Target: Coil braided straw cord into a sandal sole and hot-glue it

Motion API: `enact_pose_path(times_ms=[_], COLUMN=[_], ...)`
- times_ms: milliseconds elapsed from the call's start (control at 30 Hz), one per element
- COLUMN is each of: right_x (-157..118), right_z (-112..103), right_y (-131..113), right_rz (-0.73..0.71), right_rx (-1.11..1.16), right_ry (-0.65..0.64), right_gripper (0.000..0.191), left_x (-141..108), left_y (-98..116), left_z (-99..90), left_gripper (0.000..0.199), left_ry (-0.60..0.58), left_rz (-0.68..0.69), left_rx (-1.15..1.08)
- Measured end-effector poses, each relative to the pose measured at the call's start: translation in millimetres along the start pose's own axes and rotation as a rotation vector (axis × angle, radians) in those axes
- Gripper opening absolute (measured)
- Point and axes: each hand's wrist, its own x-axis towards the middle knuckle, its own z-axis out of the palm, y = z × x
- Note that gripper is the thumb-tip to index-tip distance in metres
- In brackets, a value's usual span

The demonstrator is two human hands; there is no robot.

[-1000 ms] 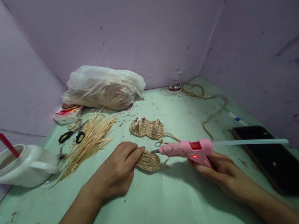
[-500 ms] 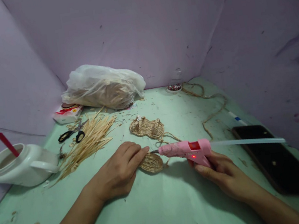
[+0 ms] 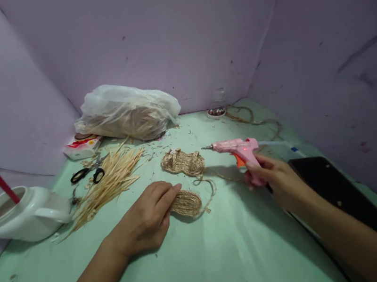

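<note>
My left hand (image 3: 152, 216) grips one end of a coiled twine sole (image 3: 187, 203), an oval piece that lies low over the table; the fingers hide its left end. A loose twine tail (image 3: 213, 189) curls off its right side. In my right hand (image 3: 276, 177) is a pink hot glue gun (image 3: 241, 146) with its small light glowing red. Its metal nozzle points left, apart from the sole, and a clear glue stick juts out behind. Just beyond the sole lies a small woven twine slipper (image 3: 182, 162) with a pale bead decoration at its left end.
Left stand a white pot (image 3: 31, 213) with a red handle in it, black scissors (image 3: 88, 172) and straw strips (image 3: 109, 184). Behind are a stuffed plastic bag (image 3: 128, 112), a small box (image 3: 82, 148) and a bead dish (image 3: 217, 111). A dark phone-like slab (image 3: 348, 201) lies right.
The glue gun in my right hand has lifted away from the sole, up and to the right, and turned. My left hand keeps its hold on the sole.
</note>
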Motion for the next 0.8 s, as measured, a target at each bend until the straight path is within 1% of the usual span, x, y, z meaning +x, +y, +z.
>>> enact_pose_path(times_ms=[133,200,267,333,367,400,433,467,500,567,600,667,733,800], right_x=[57.0,73.0,71.8,54.2,41.3,27.4,13.7,1.3,-9.0,-22.3,-25.4,-26.9,-25.6,-24.4], right_z=[-7.3,-13.0,-15.8,-11.5,-6.2,1.0,9.5,18.6,27.7,43.2,48.9,55.7,57.8,58.0], right_y=[-7.2,-9.9,-14.4,-20.5,-23.4,-25.4,-26.1,-25.4,-23.1,-15.0,-10.2,-1.7,3.6,5.9], right_rz=[0.029,0.020,-0.018,-0.107,-0.186,-0.367,-0.518,-0.597,-0.654,-0.724,-0.744,-0.774,-0.816,-0.863], right_rx=[-0.126,-0.223,-0.315,-0.379,-0.408,-0.469,-0.480,-0.472,-0.492,-0.586,-0.642,-0.734,-0.775,-0.785], right_ry=[0.088,0.127,0.173,0.213,0.229,0.199,0.096,-0.091,-0.223,-0.385,-0.428,-0.470,-0.475,-0.467], right_gripper=[0.013,0.011,0.012,0.012,0.009,0.005,0.006,0.009,0.011,0.013,0.014,0.013,0.011,0.014], left_x=[-2.4,-2.7,-2.4,-1.8,-1.5,-1.2,-1.0,-0.7,-0.5,0.1,0.4,1.1,1.5,1.4], left_y=[-2.7,-3.8,-4.2,-4.1,-3.9,-3.7,-3.5,-3.3,-3.0,-2.4,-2.0,-1.3,-0.8,-0.4], left_z=[1.0,0.7,-0.4,-1.7,-2.2,-2.7,-3.0,-3.3,-3.6,-4.3,-4.9,-6.3,-7.8,-8.9], left_gripper=[0.065,0.064,0.063,0.062,0.062,0.062,0.062,0.062,0.061,0.058,0.057,0.054,0.051,0.048], left_ry=[-0.007,-0.018,-0.037,-0.062,-0.072,-0.081,-0.089,-0.095,-0.103,-0.117,-0.129,-0.155,-0.180,-0.199], left_rz=[-0.034,-0.057,-0.082,-0.106,-0.118,-0.127,-0.136,-0.145,-0.155,-0.170,-0.170,-0.169,-0.180,-0.196], left_rx=[0.009,0.017,0.007,-0.019,-0.035,-0.051,-0.067,-0.081,-0.091,-0.101,-0.101,-0.095,-0.075,-0.048])
